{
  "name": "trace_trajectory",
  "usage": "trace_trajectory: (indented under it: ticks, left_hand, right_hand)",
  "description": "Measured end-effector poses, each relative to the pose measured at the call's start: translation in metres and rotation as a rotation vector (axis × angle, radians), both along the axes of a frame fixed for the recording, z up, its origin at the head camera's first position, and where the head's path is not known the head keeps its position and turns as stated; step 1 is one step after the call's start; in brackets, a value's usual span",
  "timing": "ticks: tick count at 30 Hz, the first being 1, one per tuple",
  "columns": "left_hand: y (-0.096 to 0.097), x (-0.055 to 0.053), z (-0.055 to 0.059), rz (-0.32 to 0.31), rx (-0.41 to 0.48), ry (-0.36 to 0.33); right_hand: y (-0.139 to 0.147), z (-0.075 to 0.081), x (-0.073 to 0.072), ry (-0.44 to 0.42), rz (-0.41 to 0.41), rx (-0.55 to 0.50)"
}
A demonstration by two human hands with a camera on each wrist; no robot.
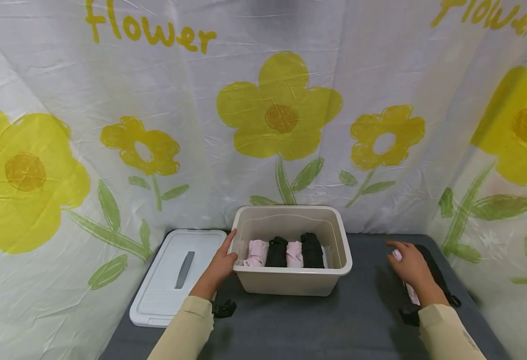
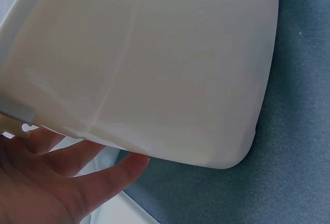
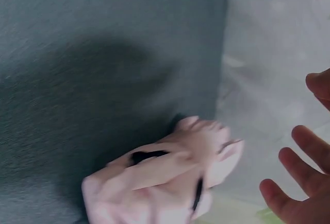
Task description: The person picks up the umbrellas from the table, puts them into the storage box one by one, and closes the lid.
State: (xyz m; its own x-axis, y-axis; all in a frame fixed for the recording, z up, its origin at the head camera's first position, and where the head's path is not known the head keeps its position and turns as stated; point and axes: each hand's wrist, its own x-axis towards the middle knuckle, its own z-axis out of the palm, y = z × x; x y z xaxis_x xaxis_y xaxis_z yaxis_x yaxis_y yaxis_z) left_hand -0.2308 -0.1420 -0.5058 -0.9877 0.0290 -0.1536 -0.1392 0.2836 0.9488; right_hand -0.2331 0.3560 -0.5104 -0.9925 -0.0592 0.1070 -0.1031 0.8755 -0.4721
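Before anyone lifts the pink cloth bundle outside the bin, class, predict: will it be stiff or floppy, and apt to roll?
The pink cloth bundle will probably feel floppy and may loosen when lifted, since soft, loose folds show on it. Its uneven, creased outline suggests it would slump rather than roll if pushed across the dark gray table.

Left hand (image 1: 219,265) – fingers (image 2: 111,183) spread, right hand (image 1: 409,265) – fingers (image 3: 299,170) apart, both arms (image 1: 183,327) outstretched
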Motion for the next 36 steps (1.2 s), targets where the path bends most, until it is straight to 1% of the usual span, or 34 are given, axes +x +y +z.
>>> trace_trajectory:
  ticks: [3, 6, 10, 12, 15, 19, 21, 23, 25, 29, 32, 36]
  left_hand:
    - [0.0, 0.0, -0.001, -0.001, 0.009, -0.004]
    - [0.0, 0.0, -0.002, -0.01, 0.04, -0.009]
    - [0.001, 0.0, -0.001, -0.022, 0.077, -0.022]
    - [0.0, 0.0, 0.0, -0.025, 0.076, -0.023]
    - [0.001, 0.003, 0.005, -0.035, 0.077, -0.018]
    - [0.003, 0.008, 0.017, -0.045, 0.082, -0.023]
    - [0.003, 0.009, 0.019, -0.046, 0.087, -0.029]
    - [0.003, 0.009, 0.017, -0.041, 0.084, -0.032]
    - [0.002, 0.007, 0.011, -0.035, 0.086, -0.033]
    - [0.001, 0.003, 0.001, -0.021, 0.08, -0.027]
    - [0.001, 0.002, -0.001, -0.013, 0.073, -0.024]
    - [0.002, 0.002, 0.0, -0.003, 0.069, -0.025]
  right_hand:
    - [0.005, -0.008, 0.002, -0.035, -0.04, -0.007]
    - [0.01, -0.013, 0.005, -0.067, -0.074, -0.001]
    - [0.016, -0.018, 0.008, -0.072, -0.093, 0.031]
    - [0.019, -0.022, 0.009, -0.071, -0.1, 0.043]
    - [0.025, -0.027, 0.008, -0.087, -0.11, 0.063]
    - [0.031, -0.034, 0.006, -0.161, -0.117, 0.057]
    - [0.034, -0.036, 0.004, -0.203, -0.123, 0.051]
    - [0.037, -0.039, 0.003, -0.233, -0.133, 0.048]
    - [0.038, -0.041, 0.001, -0.253, -0.142, 0.055]
    - [0.04, -0.045, 0.0, -0.265, -0.153, 0.074]
    - [0.039, -0.048, 0.001, -0.241, -0.164, 0.087]
    - [0.033, -0.051, 0.005, -0.18, -0.182, 0.109]
